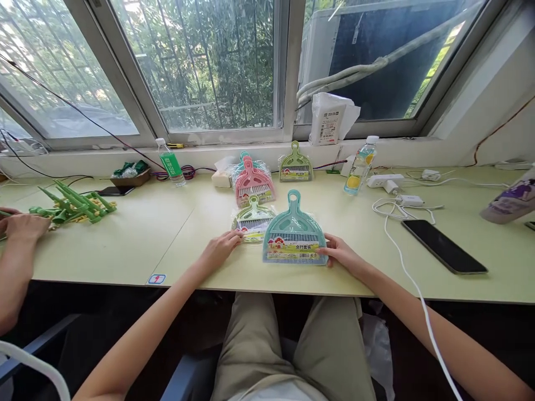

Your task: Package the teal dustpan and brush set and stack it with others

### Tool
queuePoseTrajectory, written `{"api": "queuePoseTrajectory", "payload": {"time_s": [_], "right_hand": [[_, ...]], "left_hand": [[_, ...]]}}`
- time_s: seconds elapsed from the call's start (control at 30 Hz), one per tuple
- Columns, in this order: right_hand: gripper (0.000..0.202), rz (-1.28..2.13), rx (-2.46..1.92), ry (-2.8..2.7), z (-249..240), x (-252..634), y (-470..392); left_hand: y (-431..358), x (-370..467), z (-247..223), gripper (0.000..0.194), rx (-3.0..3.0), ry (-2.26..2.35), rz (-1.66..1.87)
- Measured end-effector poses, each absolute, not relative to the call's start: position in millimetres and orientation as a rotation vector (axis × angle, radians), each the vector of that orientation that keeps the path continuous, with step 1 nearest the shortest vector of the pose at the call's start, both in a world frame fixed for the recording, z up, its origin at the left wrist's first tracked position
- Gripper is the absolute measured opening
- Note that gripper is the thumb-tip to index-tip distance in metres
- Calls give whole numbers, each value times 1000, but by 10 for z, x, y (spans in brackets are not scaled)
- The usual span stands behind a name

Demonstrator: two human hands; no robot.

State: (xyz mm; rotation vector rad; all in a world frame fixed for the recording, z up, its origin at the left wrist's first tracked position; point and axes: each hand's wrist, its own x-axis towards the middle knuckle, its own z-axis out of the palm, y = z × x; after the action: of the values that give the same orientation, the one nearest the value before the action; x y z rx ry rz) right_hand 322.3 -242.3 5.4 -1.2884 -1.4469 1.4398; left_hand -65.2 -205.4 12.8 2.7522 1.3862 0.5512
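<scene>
My right hand (337,250) pinches the lower right edge of a teal dustpan-and-brush set (292,225) in clear wrapping, its handle pointing away from me. Beside it, the fingers of my left hand (225,245) are closed at the lower left corner of a green dustpan-and-brush set (253,218) lying on the table. The teal set overlaps the green one's right side. Behind them lie a pink dustpan set (253,181) with a teal one partly hidden under it. Another green dustpan set (295,164) rests near the wall.
On the right are a phone (443,246), white cables, a power strip (384,180) and a drink bottle (360,166). A green-labelled bottle (171,162) and a small tissue pack (222,175) stand left of the sets. At far left, another person's hand (27,225) touches green stalks (77,205).
</scene>
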Motion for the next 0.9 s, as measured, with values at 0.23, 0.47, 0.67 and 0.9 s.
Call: {"api": "queuePoseTrajectory", "payload": {"time_s": [0.23, 0.47, 0.67, 0.9], "right_hand": [[59, 1438, -1284, -1466, -21, 3242, -2397], [48, 1403, -1254, -1500, 45, 2997, -2361], [38, 1308, -1348, -1502, 84, 2476, -2026], [25, 817, -1547, -1741, 127, 2161, -1614]], "left_hand": [[-2173, -589, 184, 29, 2719, 1639, 368], [-1940, -321, 186, 26, 2428, 1842, 690], [-1617, -344, 42, 17, 2093, 1777, 1030], [-1540, -562, 76, 37, 1605, 1702, 1123]]}}
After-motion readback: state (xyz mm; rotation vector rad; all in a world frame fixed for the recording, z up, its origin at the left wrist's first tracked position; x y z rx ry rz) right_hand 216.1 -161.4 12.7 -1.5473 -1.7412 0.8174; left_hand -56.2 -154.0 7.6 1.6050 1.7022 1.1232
